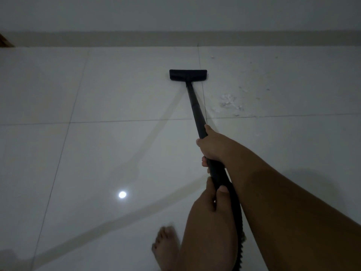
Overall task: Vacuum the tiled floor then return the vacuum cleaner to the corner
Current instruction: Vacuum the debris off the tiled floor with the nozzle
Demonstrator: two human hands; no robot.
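A black vacuum wand (pixel 195 106) slants across glossy white floor tiles (pixel 117 94), ending in a flat black floor nozzle (pixel 188 74) that rests on the tiles near the far wall. My right hand (pixel 213 147) grips the wand at its middle. Lower down, my left hand (pixel 211 204) holds the handle end, where a ribbed black hose (pixel 239 231) runs down and out of view. The vacuum's body is not visible. Whitish dust and crumbs (pixel 229 102) lie scattered on the tile right of the nozzle.
A grey skirting strip (pixel 175 39) runs along the base of the far wall. A brown wooden edge (pixel 4 41) shows at the far left. My bare foot (pixel 166 245) stands on the tiles at the bottom. A lamp's reflection (pixel 122 194) shines on the floor.
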